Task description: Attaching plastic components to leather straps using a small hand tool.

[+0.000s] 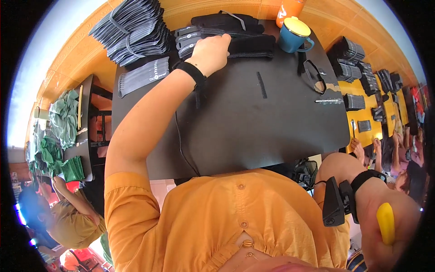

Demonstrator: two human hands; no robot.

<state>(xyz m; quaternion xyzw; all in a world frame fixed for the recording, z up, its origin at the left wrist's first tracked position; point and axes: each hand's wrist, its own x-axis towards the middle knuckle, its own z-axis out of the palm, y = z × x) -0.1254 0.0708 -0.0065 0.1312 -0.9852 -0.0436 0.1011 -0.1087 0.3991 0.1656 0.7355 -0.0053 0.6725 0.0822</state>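
Note:
My left hand [210, 55] reaches over the far side of the dark table, its fingers curled down onto a stack of black fabric strips with grey ends [192, 43]. What the fingers pinch there is hidden. Low at the right, close to the lens, my right hand [405, 217] is raised and closed around a curved yellow piece [385, 224], like a handle; the rest of it is out of sight. A black device [334, 201] is strapped at the right wrist. Left of the stack lies a flat grey fabric piece [144, 75].
A tall banded pile of grey pieces [131, 31] stands at the far left. Far right are a blue mug with yellow lid [292, 38], an orange container [290, 10], and black-framed glasses [314, 77]. A short black strip [262, 85] lies mid-table. Other people work at both sides.

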